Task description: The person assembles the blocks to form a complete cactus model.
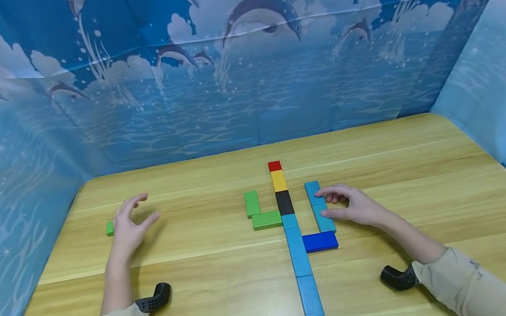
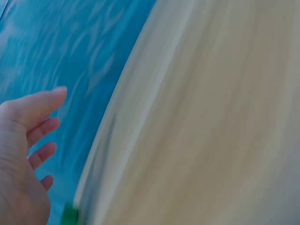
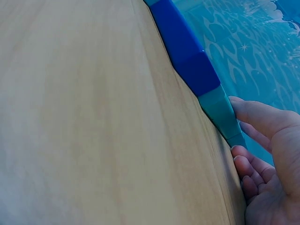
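My left hand point(image 1: 129, 229) is raised above the left of the table, fingers and thumb spread apart, holding nothing. A green block point(image 1: 110, 228) lies beside it, partly hidden behind the hand. On the right, my right hand point(image 1: 350, 207) reaches two light blue blocks point(image 1: 316, 197) laid end to end. Its index fingertip and thumb rest at their right side, the other fingers bent. In the right wrist view, the thumb lies along the light blue block point(image 3: 219, 112). A dark blue block point(image 1: 321, 241) lies crosswise at the near end of these blocks.
A straight column runs down the middle: red block point(image 1: 275, 166), yellow block point(image 1: 279, 180), black block point(image 1: 284, 202), then several light blue blocks point(image 1: 299, 251). Two green blocks point(image 1: 266, 220) form an angle at its left. Dolphin-printed cloth point(image 1: 249, 108) encloses the wooden table point(image 1: 217, 300).
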The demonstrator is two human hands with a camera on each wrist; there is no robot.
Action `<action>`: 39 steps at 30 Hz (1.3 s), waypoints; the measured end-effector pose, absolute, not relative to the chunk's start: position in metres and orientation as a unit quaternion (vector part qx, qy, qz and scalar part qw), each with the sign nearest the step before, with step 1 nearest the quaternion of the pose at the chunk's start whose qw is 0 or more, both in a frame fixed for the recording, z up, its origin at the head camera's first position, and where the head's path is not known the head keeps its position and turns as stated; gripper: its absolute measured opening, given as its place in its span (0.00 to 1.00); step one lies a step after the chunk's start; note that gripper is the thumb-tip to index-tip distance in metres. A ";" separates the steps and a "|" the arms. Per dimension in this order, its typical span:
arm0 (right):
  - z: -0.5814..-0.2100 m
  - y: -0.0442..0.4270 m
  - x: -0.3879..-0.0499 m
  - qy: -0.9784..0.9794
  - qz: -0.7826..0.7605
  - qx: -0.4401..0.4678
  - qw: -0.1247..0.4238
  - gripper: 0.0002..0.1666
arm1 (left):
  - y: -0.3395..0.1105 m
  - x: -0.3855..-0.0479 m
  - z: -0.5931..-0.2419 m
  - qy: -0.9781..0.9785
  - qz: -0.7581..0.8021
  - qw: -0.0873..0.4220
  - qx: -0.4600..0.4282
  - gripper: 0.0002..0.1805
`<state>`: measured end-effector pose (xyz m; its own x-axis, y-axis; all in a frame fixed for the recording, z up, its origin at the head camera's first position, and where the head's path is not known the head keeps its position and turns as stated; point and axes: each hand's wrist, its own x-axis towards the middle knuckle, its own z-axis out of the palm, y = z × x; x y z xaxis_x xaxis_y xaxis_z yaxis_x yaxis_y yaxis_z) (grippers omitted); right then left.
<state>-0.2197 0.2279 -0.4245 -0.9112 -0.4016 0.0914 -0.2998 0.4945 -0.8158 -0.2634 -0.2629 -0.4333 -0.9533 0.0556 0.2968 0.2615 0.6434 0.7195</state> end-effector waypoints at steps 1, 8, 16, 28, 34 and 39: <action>-0.428 0.229 -0.222 0.863 -0.459 -0.204 0.054 0.24 | -0.273 -0.260 -0.434 -0.898 -0.412 0.136 -0.074 0.31; -0.445 0.236 -0.231 0.863 -0.459 -0.205 0.055 0.25 | -0.319 -0.238 -0.439 -0.897 -0.412 0.158 0.018 0.35; -0.425 0.227 -0.219 0.862 -0.459 -0.209 0.055 0.25 | -0.338 -0.230 -0.442 -0.923 -0.366 0.117 0.020 0.37; -0.418 0.226 -0.217 0.863 -0.455 -0.212 0.054 0.24 | -0.339 -0.231 -0.445 -0.934 -0.340 0.106 0.003 0.29; -0.419 0.227 -0.217 0.864 -0.453 -0.211 0.054 0.24 | -0.338 -0.231 -0.446 -0.929 -0.347 0.130 0.006 0.24; -0.417 0.226 -0.216 0.865 -0.452 -0.213 0.052 0.24 | -0.337 -0.231 -0.447 -0.925 -0.355 0.134 0.015 0.23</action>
<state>-0.2162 0.2257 -0.4174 -0.9041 -0.4151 0.1017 -0.3208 0.5018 -0.8033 -0.2312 -0.3366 -0.4469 -0.9636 -0.1227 0.2377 0.0679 0.7474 0.6609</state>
